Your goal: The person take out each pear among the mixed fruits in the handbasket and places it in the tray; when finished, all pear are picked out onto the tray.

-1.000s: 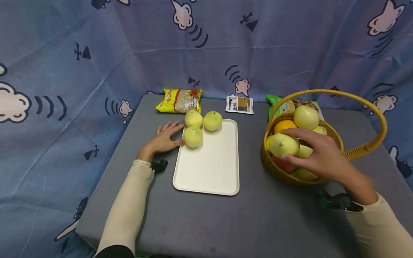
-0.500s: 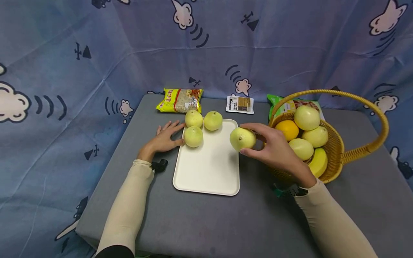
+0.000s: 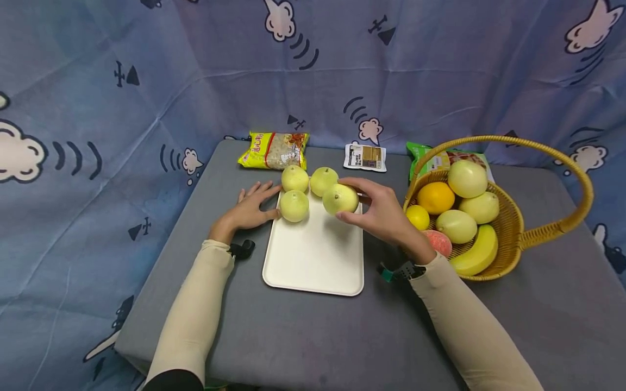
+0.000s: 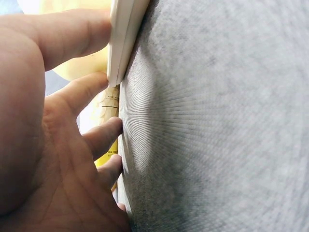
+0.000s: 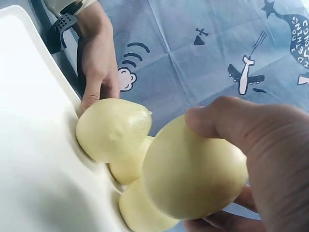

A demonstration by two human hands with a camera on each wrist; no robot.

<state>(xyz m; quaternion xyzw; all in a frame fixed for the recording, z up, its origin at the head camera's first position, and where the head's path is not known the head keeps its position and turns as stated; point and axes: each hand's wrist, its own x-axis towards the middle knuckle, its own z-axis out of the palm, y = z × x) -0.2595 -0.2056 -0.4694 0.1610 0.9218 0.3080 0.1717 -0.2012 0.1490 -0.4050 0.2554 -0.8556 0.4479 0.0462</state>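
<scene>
My right hand (image 3: 383, 214) pinches a pale yellow-green pear (image 3: 340, 199) between thumb and fingers over the upper right part of the white tray (image 3: 313, 260). In the right wrist view this held pear (image 5: 193, 169) looks raised off the tray. Three similar pears rest at the tray's far end: a back-left pear (image 3: 295, 178), a front-left pear (image 3: 294, 206) and a back-right pear (image 3: 323, 181), partly covered by the held one. At the tray's left edge my left hand (image 3: 249, 209) rests with spread fingers. The left wrist view shows its thumb and index finger touching the tray's rim (image 4: 126, 38).
A wicker basket (image 3: 513, 244) at the right holds several fruits, including an orange (image 3: 436, 197) and a banana (image 3: 476, 254); its handle arches high. Along the back lie a yellow food bag (image 3: 279, 151), a small white packet (image 3: 364, 157) and a green bag (image 3: 418, 153) behind the basket.
My right hand has carried the pear left from above the basket to over the tray, close to the other pears. My left hand stays in place at the tray's edge.
</scene>
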